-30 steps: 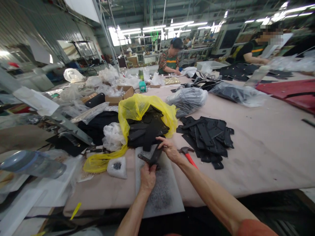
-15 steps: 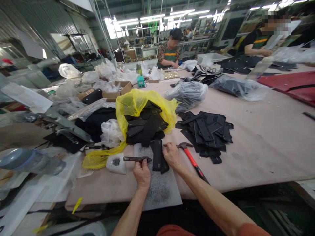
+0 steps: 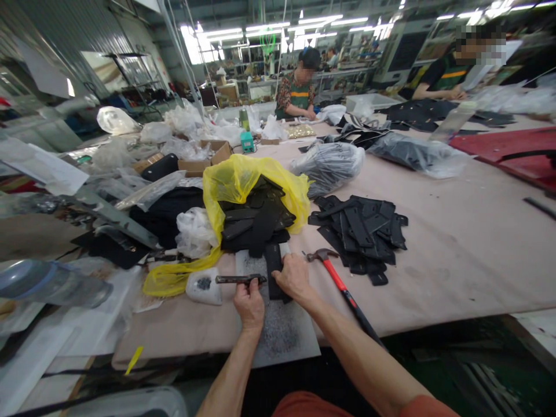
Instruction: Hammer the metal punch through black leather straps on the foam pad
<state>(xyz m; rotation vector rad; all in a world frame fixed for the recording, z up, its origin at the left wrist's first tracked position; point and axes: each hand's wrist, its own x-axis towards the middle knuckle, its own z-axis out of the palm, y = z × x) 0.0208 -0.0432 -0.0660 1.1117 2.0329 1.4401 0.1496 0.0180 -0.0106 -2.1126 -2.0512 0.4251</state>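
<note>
My left hand [image 3: 249, 306] is closed round a dark metal rod-like tool, seemingly a punch [image 3: 234, 279], which lies sideways over a speckled white board [image 3: 286, 339]. Just to its right, black padded strips [image 3: 273, 262] lie on that board. My right hand [image 3: 294, 277] has its fingers curled at the right edge of the top strip, thumb on its surface; its fingertips are partly hidden. Right of this hand, a claw hammer [image 3: 335, 277] with a red and black handle rests on the table. A white block with a dark hollow [image 3: 204, 286] sits by the punch's left end.
A yellow bag [image 3: 208, 200] full of black strips stands behind the board. More strips lie in a heap [image 3: 362, 234] to the right. Clear plastic bags and a cardboard box [image 3: 221, 153] crowd the left. Two people [image 3: 299, 87] work across the table.
My right hand has moved left, from beside the black strips onto the top strip's right edge. My left hand keeps the punch in about the same place.
</note>
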